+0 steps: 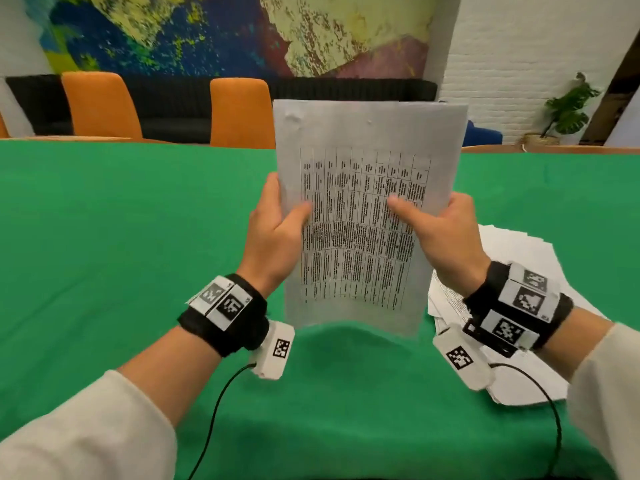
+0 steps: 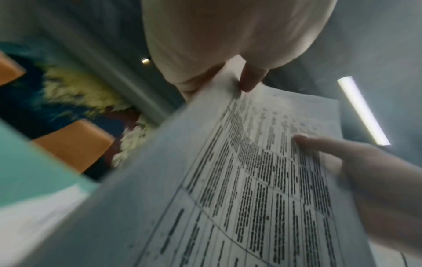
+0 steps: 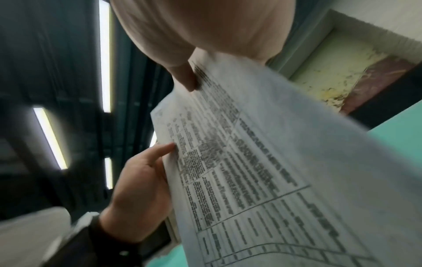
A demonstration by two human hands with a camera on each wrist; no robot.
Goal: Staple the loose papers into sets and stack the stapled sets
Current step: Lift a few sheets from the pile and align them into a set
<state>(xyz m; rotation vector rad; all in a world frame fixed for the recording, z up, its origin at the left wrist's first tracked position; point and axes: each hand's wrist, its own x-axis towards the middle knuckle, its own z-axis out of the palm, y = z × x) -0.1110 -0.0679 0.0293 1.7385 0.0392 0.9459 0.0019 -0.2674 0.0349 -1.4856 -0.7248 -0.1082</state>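
Both hands hold one set of papers (image 1: pixel 363 216) upright above the middle of the desk (image 1: pixel 104 237), its bottom edge bowed and clear of the green cloth. The printed table on the top sheet faces the person.

The left hand (image 1: pixel 277 233) grips the set's left edge about halfway up: the thumb lies across the front of the sheet, the fingers go behind it, and the palm turns inward. The forearm rises from the desk's near-left corner, the wrist bent slightly back.

The right hand (image 1: pixel 440 237) grips the right edge at nearly the same height, its thumb pressed flat on the print and pointing left, its fingers curled behind the paper. That forearm comes in from the near-right corner. In the left wrist view the right thumb (image 2: pixel 319 144) lies on the page; in the right wrist view the left hand (image 3: pixel 141 189) pinches the far edge.

A loose pile (image 1: pixel 519 258) of white sheets lies on the desk toward its right edge, under and behind the right wrist, fanned unevenly.

Each wrist carries a black band (image 1: pixel 225 313) with square markers. Two orange chairs (image 1: pixel 239 112) stand along the desk's far edge.
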